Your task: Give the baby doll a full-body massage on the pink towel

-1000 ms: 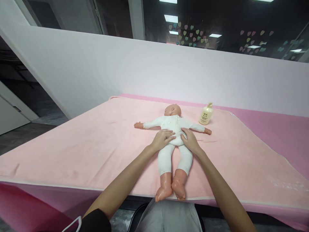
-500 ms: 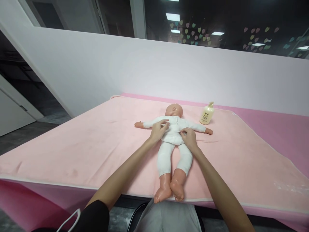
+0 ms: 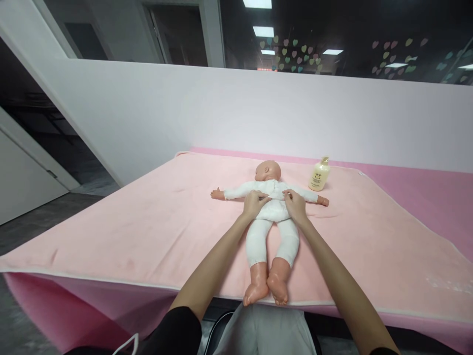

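Note:
A baby doll (image 3: 274, 212) in a white long-sleeved top and white pants lies stretched out on a pink blanket (image 3: 148, 222). Its head points away from me and is turned to the left; both arms spread sideways, and the bare feet reach the near edge. On the left side of the doll's trunk, my left hand (image 3: 254, 203) is closed with its fingertips on the white top (image 3: 274, 189). Opposite it, my right hand (image 3: 294, 203) pinches the top's fabric on the right side. The cloth lies wrinkled between the two hands.
A pale yellow pump bottle (image 3: 319, 175) stands beyond the doll's right-hand arm. A white low wall (image 3: 236, 108) rises behind the blanket, with dark glass (image 3: 343, 29) above. Pink cloth (image 3: 417, 197) shows at the right.
My left hand has gone from spread fingers on the doll's upper trunk to a closed grip lower at its side. The right hand has slid slightly up the top. The view has shifted slightly.

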